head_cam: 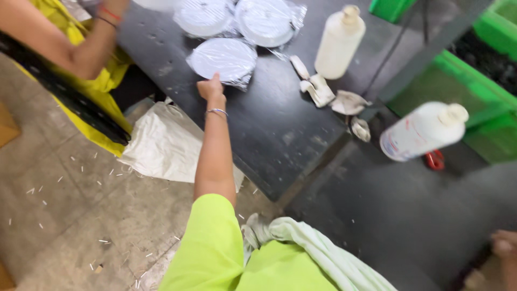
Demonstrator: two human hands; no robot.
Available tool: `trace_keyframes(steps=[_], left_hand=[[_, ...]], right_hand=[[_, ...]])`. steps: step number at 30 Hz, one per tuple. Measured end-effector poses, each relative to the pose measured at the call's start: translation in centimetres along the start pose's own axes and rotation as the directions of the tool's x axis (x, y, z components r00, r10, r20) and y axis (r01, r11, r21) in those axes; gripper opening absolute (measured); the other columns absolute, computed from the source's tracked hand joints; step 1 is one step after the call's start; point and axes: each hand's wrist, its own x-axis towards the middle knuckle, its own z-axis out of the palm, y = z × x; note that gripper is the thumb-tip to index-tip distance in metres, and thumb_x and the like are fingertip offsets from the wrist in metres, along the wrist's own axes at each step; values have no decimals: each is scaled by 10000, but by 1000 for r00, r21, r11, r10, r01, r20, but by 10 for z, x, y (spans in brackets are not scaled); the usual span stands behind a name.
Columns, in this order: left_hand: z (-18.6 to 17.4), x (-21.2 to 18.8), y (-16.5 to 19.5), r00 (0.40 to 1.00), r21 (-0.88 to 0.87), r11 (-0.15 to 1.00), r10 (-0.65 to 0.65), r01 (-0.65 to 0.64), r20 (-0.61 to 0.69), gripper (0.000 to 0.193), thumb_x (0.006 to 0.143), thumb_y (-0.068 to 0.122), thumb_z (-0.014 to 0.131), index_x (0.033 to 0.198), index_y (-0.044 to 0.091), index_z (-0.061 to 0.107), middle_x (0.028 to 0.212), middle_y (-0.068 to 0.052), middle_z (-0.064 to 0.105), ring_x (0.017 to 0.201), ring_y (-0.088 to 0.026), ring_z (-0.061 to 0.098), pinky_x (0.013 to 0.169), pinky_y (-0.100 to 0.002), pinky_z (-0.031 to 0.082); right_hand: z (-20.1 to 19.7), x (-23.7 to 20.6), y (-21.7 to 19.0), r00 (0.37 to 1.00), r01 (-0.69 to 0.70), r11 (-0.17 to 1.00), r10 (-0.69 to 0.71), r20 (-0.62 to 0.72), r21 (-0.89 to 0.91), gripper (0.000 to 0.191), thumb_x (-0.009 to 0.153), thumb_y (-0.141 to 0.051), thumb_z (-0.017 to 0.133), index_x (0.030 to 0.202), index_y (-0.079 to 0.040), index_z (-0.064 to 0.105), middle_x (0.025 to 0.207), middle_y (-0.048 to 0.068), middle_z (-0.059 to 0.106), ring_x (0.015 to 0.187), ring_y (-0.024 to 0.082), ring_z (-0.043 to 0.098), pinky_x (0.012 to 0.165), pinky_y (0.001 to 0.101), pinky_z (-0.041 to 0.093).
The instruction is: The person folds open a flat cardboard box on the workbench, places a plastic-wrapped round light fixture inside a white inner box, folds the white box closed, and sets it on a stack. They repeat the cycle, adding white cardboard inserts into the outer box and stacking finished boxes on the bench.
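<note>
Our left hand (211, 87) pinches the near edge of a wrapped disc (223, 57) by the desk's (280, 134) left edge, fingers closed on the film. Our right hand (503, 258) shows partly at lower right; its grip is unclear. Two bottles (339, 43) stand farther right.

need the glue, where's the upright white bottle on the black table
In the head view the upright white bottle stands at the table's far right, beside crumpled paper scraps, right of the plastic-wrapped discs.

Glossy crinkled plastic wrap (223, 58) (white disc inside), matt dark table (280, 134).
</note>
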Motion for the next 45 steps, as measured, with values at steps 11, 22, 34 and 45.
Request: trace_keyframes(steps=[11, 22, 34, 45], left_hand=[[-53, -31, -94, 872, -341, 898, -87, 278, 481, 358, 843, 83, 814, 970, 64, 480, 850, -48, 582, 694, -150, 615, 593, -359, 623], [-161, -122, -125, 624, -114, 911, -176, 396, 762, 300, 877, 161, 773, 1009, 65, 521, 908, -63, 656, 778, -156, 687, 708, -394, 653], [-175, -168, -87, 249, 41, 940, -132, 339, 959, 278, 906, 188, 780, 1077, 69, 595, 913, -75, 661, 723, -104, 612, 590, -240, 477], [-128, -261, -49, -257, 153, 942, -75, 299, 964, 320, 1082, 334, 463, 1090, 47, 604, 998, -83, 720, 871, -178, 704, 800, -339, 578]], right_hand=[[63, 13, -167, 783, 269, 840, -476, 401, 471, 247, 814, -81, 731, 1058, -113, 743, 1006, 34, 767, 935, 187, 764, 815, 300, 579], [79, 5, -208, 793, 329, 780, -534, 293, 532, 421, 842, -105, 746, 1251, -95, 649, 1254, 107, 666, 1163, 303, 657, 946, 377, 523], [85, -1, -242, 689, 709, 687, -723, 53, 159, 759, 632, -2, 761, 1364, -150, 624, 1440, 43, 591, 1374, 296, 531, 1188, 507, 310], [-30, -61, -143, 962, 228, 767, -273, -16, 600, 526, 692, 62, 786, 1197, -40, 685, 1217, 96, 751, 1145, 232, 745, 958, 328, 589]])
